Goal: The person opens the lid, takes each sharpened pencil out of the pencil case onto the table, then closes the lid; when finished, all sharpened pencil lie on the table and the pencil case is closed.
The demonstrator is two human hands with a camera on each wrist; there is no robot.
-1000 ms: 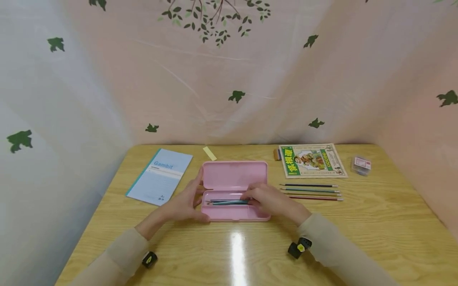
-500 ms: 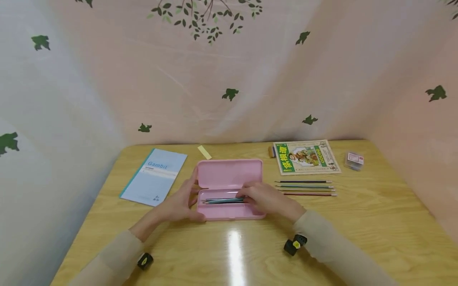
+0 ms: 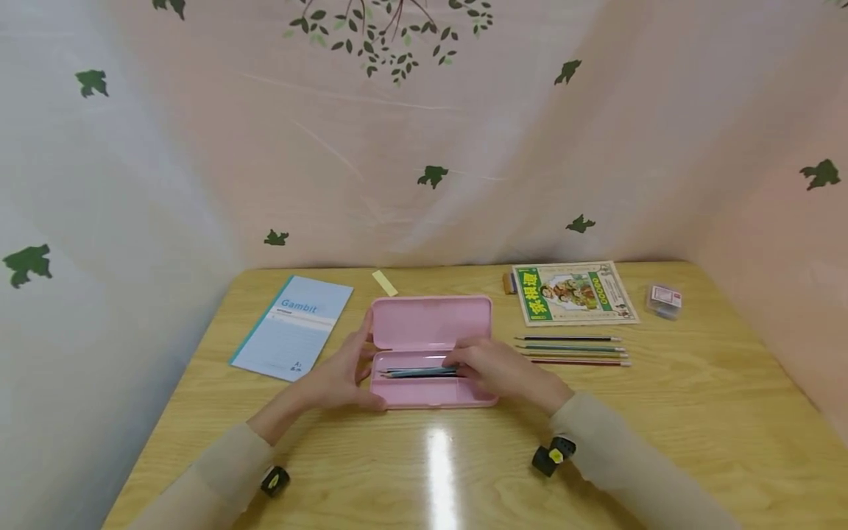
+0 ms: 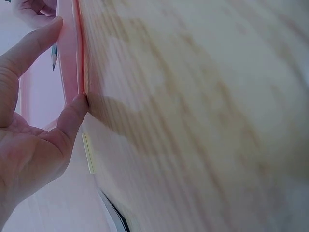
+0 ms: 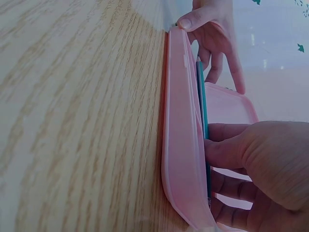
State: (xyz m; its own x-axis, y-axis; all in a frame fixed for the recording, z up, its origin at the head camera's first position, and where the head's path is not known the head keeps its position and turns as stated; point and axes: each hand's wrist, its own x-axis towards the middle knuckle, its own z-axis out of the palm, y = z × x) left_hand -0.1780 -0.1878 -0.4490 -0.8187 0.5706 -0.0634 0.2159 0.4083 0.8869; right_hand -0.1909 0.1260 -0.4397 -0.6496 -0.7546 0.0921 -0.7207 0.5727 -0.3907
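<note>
A pink pencil case (image 3: 432,324) lies open on the table, lid tipped back. At its left end my left hand (image 3: 336,377) is spread, thumb at the front corner and a finger reaching to the lid. Inside the back compartment, my right hand (image 3: 493,369) pinches pencils by their right ends, tips pointing left. A teal pencil (image 5: 203,99) shows against the right thumb in the right wrist view, with a dark pencil (image 3: 427,377) beside it. One sharpened pencil tip (image 4: 54,63) appears in the left wrist view. The right fingers hide the pencils' other ends.
A blue notebook (image 3: 293,327) lies left of the case, and a yellow strip (image 3: 384,283) behind it. To the right are several pencils (image 3: 573,348) in a row, an illustrated booklet (image 3: 575,293), a small brown-and-blue block (image 3: 509,283) and a small clear box (image 3: 665,302).
The pencils shift slightly under my right hand; the teal one now shows farther back, the dark one in front. My left hand stays at the case's left end. The head view sways a little.
</note>
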